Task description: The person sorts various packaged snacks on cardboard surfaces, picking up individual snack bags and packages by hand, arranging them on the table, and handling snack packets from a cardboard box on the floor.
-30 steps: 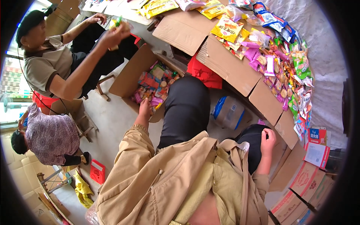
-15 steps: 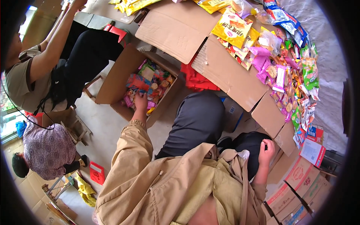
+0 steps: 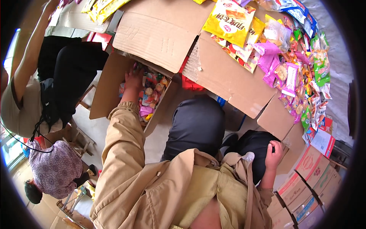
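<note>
My left hand (image 3: 133, 80) reaches down into an open cardboard box (image 3: 103, 89) on the floor. Its fingers are stretched out and apart over small wrapped snacks (image 3: 150, 93) in many colours; the fingertips touch packets near the far wall of the box. No packet shows clearly in its grip. By my right knee, my right hand (image 3: 273, 153) rests with its fingers curled in and nothing visible in them.
Flattened cardboard (image 3: 228, 82) covers the table edge ahead. On it lie yellow snack bags (image 3: 230, 23) and a long heap of small packets (image 3: 289, 76). Printed cartons (image 3: 305, 168) stand at the right. One person (image 3: 65, 72) sits at the left; another person (image 3: 55, 166) sits lower left.
My left hand has moved farther into the box, toward its far wall, and its fingers have spread. A red and blue packet near it is now mostly hidden. My right hand stays by the knee.
</note>
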A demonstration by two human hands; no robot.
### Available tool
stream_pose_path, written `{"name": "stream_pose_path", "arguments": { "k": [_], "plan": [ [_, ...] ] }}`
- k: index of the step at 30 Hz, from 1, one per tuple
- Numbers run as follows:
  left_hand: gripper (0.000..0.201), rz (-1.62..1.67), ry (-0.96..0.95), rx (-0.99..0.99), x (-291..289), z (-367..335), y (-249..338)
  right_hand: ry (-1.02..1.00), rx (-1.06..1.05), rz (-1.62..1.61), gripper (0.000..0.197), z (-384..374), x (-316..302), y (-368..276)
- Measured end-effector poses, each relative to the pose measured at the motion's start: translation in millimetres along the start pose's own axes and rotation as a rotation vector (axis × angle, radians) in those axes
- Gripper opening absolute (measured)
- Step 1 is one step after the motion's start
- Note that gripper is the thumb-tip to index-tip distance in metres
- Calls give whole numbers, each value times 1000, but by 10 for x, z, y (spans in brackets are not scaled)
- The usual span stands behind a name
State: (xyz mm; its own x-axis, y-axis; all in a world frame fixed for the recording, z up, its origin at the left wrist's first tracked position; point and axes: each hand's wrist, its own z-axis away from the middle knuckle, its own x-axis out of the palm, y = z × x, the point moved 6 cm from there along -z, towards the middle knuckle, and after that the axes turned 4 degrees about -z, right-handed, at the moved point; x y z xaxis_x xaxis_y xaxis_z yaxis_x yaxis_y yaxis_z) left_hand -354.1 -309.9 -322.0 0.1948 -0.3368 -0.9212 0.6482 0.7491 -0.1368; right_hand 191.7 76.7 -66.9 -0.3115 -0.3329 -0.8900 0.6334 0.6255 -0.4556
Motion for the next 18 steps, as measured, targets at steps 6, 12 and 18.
{"name": "stream_pose_path", "arguments": {
  "k": [6, 12, 18],
  "plan": [
    [91, -75, -205, -111, 695, 396, -513, -25, -15, -22, 10, -103, 63, -59],
    [74, 162, -277, -431, 956, 1120, -628, -33, -28, -32, 10, -124, 118, -71],
    [58, 528, -356, -493, 1030, 1484, -491, -10, -56, -30, 11, -78, 42, -141]
  ]
}}
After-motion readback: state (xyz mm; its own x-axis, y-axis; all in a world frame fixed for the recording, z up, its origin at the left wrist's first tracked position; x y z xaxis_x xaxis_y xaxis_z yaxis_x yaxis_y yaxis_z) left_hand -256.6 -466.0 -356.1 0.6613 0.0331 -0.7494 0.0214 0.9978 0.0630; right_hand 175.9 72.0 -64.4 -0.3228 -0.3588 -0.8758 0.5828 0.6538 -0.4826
